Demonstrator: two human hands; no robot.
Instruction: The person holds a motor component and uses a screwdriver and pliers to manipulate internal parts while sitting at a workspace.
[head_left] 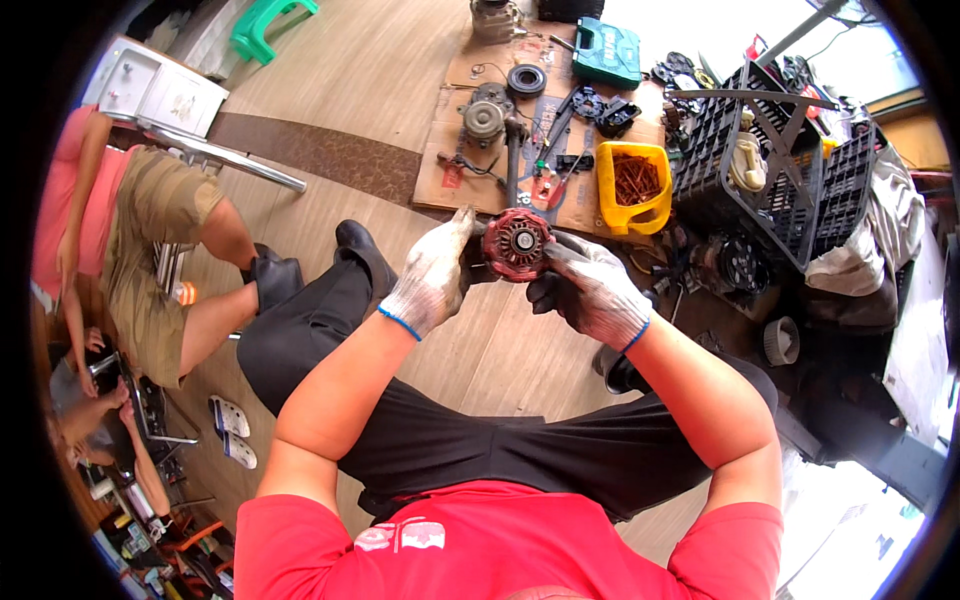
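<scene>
Over pale plank flooring [500, 350], near upper-centre cardboard [443, 115], holding a round red part [516, 243] mid-frame. Clamping it between fingers of gloved left hand [437, 268] and right hand [600, 290].

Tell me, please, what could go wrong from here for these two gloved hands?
The red motor part is held between the left hand and right hand; if the grip loosens, it might drop. The open yellow jug of rust-brown fasteners stands near the right hand, so a bump could spill them. Black parts lie loose on the cardboard; some might get lost.
</scene>
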